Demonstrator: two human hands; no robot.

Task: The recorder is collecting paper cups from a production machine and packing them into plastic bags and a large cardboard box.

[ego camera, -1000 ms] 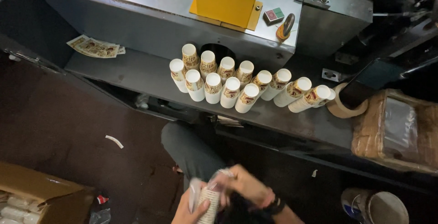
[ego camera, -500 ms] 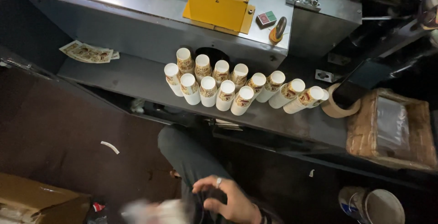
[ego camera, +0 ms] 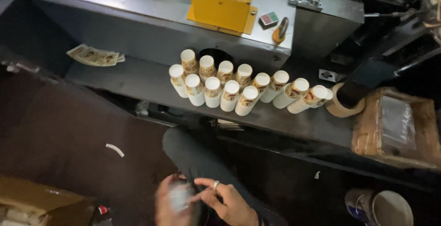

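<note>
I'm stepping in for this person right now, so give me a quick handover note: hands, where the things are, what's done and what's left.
Left hand: low over the lap, at a blurred pale object; grip unclear.
Right hand: ring on one finger, fingertips on that same object.
Done: upright stacks of paper cups stand in rows on the grey ledge.
Flat printed sheets lie at the ledge's left end.
Left: whatever is in hand; it is not with the stacks.

Thirteen paper cup stacks (ego camera: 229, 85) stand on the shelf — one tape roll (ego camera: 341, 106), one metal can (ego camera: 383, 207).

Dim workshop, dark floor (ego camera: 69, 134), grey metal machine bench (ego camera: 138, 81).
</note>
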